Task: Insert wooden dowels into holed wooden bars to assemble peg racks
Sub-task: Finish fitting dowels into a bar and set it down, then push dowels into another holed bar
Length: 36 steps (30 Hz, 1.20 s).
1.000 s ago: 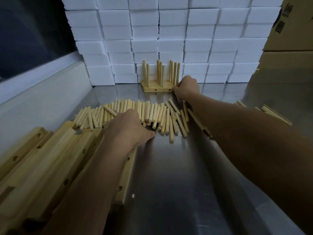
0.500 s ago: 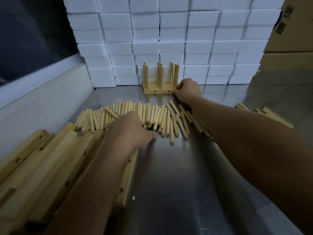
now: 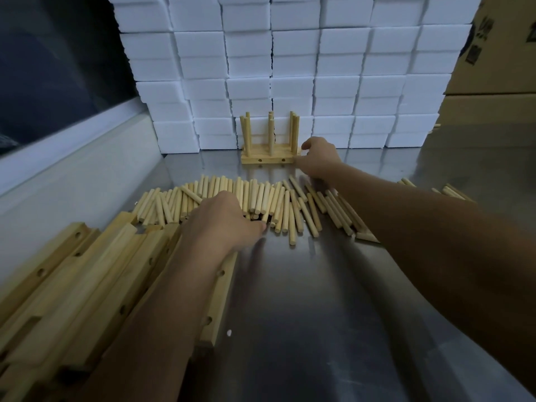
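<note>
I see one finished rack [image 3: 268, 158] at twelve o'clock, my right hand [image 3: 317, 161] loosely curled beside its end, my left hand [image 3: 224, 224] gripping the next bar [image 3: 217, 303], and heaps of dowels [image 3: 246, 195] left.

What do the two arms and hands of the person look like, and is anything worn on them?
Both forearms are bare up to the frame edge: no sleeves show. The left hand and the right hand wear no gloves. No watch, ring, bracelet or marking is visible on either one.

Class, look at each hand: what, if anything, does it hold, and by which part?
Left hand rests on the loose dowels; any grip is hidden. Right hand touches the finished rack at its right end, nothing clearly held.
</note>
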{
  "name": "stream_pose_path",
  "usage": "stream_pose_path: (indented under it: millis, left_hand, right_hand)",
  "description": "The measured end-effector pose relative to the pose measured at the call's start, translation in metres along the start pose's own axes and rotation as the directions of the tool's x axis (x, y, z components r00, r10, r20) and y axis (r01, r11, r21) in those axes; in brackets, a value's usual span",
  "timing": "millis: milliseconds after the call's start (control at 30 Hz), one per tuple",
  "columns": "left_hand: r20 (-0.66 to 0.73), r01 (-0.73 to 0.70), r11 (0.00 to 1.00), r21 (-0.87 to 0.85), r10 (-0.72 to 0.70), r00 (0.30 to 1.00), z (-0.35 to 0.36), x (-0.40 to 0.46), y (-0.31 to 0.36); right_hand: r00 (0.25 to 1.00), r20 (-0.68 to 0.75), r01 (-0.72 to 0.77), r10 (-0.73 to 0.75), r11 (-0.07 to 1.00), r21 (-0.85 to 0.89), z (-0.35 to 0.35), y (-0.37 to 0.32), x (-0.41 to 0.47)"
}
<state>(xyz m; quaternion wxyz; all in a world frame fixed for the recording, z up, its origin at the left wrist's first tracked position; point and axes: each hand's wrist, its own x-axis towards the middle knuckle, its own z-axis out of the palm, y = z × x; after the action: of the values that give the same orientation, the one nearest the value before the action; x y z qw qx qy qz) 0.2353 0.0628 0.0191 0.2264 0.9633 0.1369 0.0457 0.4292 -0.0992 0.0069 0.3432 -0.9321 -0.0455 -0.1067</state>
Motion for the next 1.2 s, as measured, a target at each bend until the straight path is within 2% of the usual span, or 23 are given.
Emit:
stream_pose_path:
  millis: [133,333,467,567,667,767,833,900,1000,1200]
  left_hand:
    - [-0.073,-0.016,0.998,-0.062,0.011,0.997,-0.002,-0.001,0.0]
    - [-0.345,-0.155,0.98,-0.122,0.104,0.933,-0.01,-0.005,0.007]
    - [-0.389,-0.196,0.964,-0.182,0.112,0.914,-0.026,-0.006,0.011]
    - [-0.305,-0.173,0.959,-0.225,0.099,0.947,-0.039,-0.007,0.011]
    - [-0.221,-0.154,0.963,-0.22,0.104,0.97,-0.047,-0.009,0.009]
    - [-0.053,-0.102,0.988,-0.117,0.096,0.994,-0.059,-0.013,0.007]
    - [0.077,-0.103,0.993,-0.056,0.107,0.991,-0.069,-0.017,0.009]
    - [0.232,-0.141,0.99,0.013,0.134,0.963,-0.073,-0.022,0.014]
    - [0.448,-0.225,0.967,0.119,0.15,0.881,-0.068,-0.03,0.027]
    - [0.624,-0.3,0.909,0.288,0.059,0.779,-0.024,-0.037,0.05]
  right_hand:
    - [0.993,-0.103,0.073,-0.065,0.994,0.08,-0.018,-0.014,-0.023]
    - [0.959,-0.158,0.259,-0.236,0.955,0.144,-0.043,-0.033,-0.078]
    - [0.927,-0.245,0.34,-0.286,0.914,0.221,-0.054,-0.028,-0.115]
    - [0.897,-0.318,0.389,-0.308,0.891,0.234,-0.056,-0.015,-0.14]
    - [0.852,-0.382,0.441,-0.358,0.884,0.156,-0.055,0.002,-0.16]
    - [0.782,-0.442,0.504,-0.439,0.863,0.035,-0.057,0.015,-0.172]
    - [0.763,-0.459,0.517,-0.456,0.856,0.009,-0.058,0.02,-0.176]
    - [0.76,-0.458,0.519,-0.461,0.855,0.0,-0.056,0.022,-0.178]
    - [0.752,-0.458,0.53,-0.474,0.848,-0.008,-0.054,0.021,-0.181]
    - [0.748,-0.462,0.533,-0.477,0.846,-0.011,-0.054,0.021,-0.183]
